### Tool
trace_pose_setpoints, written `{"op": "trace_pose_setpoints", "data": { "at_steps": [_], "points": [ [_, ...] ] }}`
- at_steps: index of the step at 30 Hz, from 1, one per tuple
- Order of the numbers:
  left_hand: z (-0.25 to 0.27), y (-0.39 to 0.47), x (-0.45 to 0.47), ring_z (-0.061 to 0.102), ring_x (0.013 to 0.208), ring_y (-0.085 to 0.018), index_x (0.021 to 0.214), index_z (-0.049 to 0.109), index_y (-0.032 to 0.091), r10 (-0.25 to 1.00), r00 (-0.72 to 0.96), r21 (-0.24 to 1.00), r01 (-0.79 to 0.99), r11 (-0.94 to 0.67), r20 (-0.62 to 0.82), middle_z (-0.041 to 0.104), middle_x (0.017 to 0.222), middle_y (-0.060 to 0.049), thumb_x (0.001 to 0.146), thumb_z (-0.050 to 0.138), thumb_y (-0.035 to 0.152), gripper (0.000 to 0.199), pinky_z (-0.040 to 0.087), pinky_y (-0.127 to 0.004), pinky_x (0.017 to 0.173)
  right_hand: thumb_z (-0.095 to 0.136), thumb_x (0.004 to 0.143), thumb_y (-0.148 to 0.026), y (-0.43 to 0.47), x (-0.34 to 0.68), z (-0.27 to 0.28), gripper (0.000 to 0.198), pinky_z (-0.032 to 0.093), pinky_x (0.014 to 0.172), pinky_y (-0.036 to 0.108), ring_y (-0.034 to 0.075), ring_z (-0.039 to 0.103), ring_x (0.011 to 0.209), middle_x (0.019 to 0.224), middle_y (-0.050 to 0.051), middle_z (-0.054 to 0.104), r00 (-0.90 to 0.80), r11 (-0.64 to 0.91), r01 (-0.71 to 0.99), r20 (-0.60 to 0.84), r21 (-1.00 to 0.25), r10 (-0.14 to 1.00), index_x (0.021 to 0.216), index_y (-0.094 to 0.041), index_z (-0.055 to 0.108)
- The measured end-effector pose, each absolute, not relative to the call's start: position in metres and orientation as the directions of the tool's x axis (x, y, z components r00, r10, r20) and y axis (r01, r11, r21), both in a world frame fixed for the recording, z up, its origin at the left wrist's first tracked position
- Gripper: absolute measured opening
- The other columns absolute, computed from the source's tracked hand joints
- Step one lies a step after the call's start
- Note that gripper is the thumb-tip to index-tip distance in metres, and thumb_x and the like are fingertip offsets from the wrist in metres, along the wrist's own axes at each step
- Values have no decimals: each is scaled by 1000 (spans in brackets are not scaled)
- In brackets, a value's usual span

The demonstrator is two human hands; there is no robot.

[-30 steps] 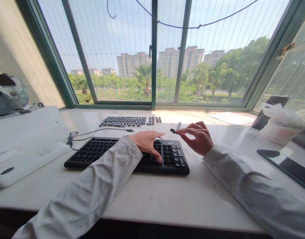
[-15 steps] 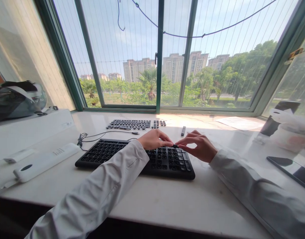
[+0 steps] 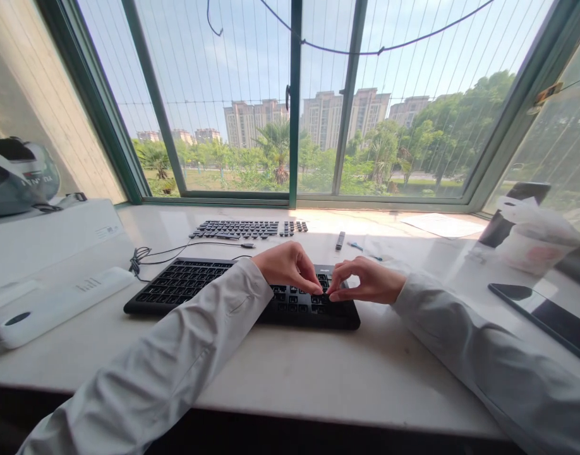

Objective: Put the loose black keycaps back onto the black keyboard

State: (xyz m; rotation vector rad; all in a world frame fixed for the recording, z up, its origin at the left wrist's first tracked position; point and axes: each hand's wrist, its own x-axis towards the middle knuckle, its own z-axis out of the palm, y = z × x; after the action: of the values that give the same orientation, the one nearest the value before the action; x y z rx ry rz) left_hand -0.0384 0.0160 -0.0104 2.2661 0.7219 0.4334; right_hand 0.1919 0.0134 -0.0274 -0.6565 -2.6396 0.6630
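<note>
A black keyboard (image 3: 176,287) lies on the white counter, with rows of uncapped key sockets showing. Over its right end, at the number pad, both hands come together. My left hand (image 3: 287,265) has its thumb and forefinger pinched low against the pad; whatever may be between the fingertips is too small to make out. Close beside it, my right hand (image 3: 366,281) is also pinched, its fingertips down at the same keys and their grip hidden. Behind the keyboard lie loose black keycaps (image 3: 237,229) set out in rows.
A coiled cable (image 3: 141,256) lies left of the keyboard. Farther left are a white power strip-like device (image 3: 62,306) and a helmet (image 3: 19,174) on a white box. A small dark oblong piece (image 3: 340,240) sits behind my right hand. At right are a phone (image 3: 541,319) and a bagged tub (image 3: 536,243).
Both hands have moved from the keyboard's far edge nearer to me, down onto the number pad keys. The view has shifted slightly. A thin blue-tipped item now shows behind my right hand.
</note>
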Motion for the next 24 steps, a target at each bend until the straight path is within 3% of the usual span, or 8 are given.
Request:
{"op": "trace_pose_setpoints", "data": {
  "at_steps": [7,13,17,20,24],
  "points": [
    [-16,16,-36,51,50,-6,80,78,13,527,846,676,340,-654,84,70,64,-4,65,76,38,29,37,-17,48,66,77,-44,6,190,-25,27,47,76,26,14,64,78,83,4,73,-865,821,315,213,-476,455,83,-18,73],
    [-18,16,-35,48,49,-7,78,78,14,509,855,614,349,-708,101,69,59,-4,63,76,43,32,32,-19,46,70,74,-41,8,188,-26,27,46,68,22,11,61,69,77,3,72,-862,841,341,218,-421,458,92,-21,75],
    [-18,16,-35,47,47,-7,78,78,16,501,858,549,367,-751,111,67,56,-3,63,75,46,34,29,-20,44,68,77,-38,8,187,-26,23,45,68,22,11,61,70,76,3,73,-890,878,292,228,-380,395,93,-23,76],
    [-14,12,-34,48,46,-7,78,78,18,502,859,460,407,-789,102,67,54,-2,65,74,46,31,28,-19,43,66,80,-35,3,186,-24,18,44,72,23,11,63,74,82,3,74,-908,912,264,239,-312,345,90,-24,76],
    [-3,-4,-29,54,50,-8,74,78,24,498,860,214,469,-857,108,70,60,0,66,72,34,13,33,-18,48,62,82,-29,-12,185,-20,15,42,74,27,12,63,77,83,2,74,-906,943,304,266,-136,330,88,-26,75]
  ]
}}
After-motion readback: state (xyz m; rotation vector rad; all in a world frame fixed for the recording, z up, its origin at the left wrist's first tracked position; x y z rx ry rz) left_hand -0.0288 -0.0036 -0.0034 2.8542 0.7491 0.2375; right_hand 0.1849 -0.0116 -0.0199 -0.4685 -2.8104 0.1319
